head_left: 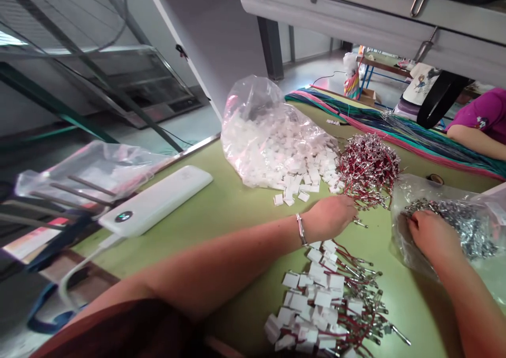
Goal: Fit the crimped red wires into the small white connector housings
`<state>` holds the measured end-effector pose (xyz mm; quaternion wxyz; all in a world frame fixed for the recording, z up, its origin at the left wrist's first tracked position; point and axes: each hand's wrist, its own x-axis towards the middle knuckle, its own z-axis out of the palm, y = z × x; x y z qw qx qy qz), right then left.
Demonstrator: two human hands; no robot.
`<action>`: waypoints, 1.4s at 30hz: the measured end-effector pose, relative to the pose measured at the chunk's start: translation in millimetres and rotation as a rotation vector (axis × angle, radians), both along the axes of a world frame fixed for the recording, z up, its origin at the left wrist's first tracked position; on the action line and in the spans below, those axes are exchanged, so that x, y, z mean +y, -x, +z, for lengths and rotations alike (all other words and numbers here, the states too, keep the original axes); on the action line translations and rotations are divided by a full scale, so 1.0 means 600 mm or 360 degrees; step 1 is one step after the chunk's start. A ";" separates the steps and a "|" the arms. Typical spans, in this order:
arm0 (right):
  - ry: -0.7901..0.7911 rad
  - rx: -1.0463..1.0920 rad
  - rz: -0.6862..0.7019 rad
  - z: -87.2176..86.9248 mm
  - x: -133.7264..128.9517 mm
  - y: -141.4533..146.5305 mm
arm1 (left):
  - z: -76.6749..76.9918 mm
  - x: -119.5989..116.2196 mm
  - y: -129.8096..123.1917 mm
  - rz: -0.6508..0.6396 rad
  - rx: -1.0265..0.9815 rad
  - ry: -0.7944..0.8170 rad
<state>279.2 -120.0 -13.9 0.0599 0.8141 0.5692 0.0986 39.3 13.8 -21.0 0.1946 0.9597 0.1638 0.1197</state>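
Left fingers (350, 204) at red wires (369, 163), right fingers (415, 223) at bagged metal parts (476, 236)

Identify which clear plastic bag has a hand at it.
The bag of metal parts, at right: the right hand is there. No hand touches the bag of white pieces or the leftmost bag.

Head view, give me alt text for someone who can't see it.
A person's left hand is at a pile of red wires and the right hand at a clear bag of metal parts, on a green table. Wired white pieces lie nearer the camera.
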 end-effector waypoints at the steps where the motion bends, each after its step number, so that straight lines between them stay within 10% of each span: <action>1: -0.0004 -0.0036 -0.0018 -0.001 0.001 0.003 | 0.007 0.003 0.002 0.0031 -0.0011 0.0035; 7: -0.0227 -0.0070 -0.0172 0.019 0.002 0.014 | 0.051 0.007 0.010 0.0159 -0.0189 0.0479; 14: -0.0590 0.1247 0.0363 0.016 0.003 0.115 | 0.028 -0.015 0.001 0.0021 -0.0031 0.0720; 20: -0.0631 0.1526 0.0389 -0.002 0.006 0.146 | 0.023 -0.015 -0.002 -0.0025 -0.0159 0.0903; 32: -0.0253 0.1830 0.0334 0.013 -0.009 0.153 | 0.011 -0.017 0.014 -0.0425 -0.0023 -0.0005; 42: -0.0354 0.0951 0.0596 -0.029 0.018 0.117 | 0.020 0.038 0.004 0.0469 0.0056 -0.0025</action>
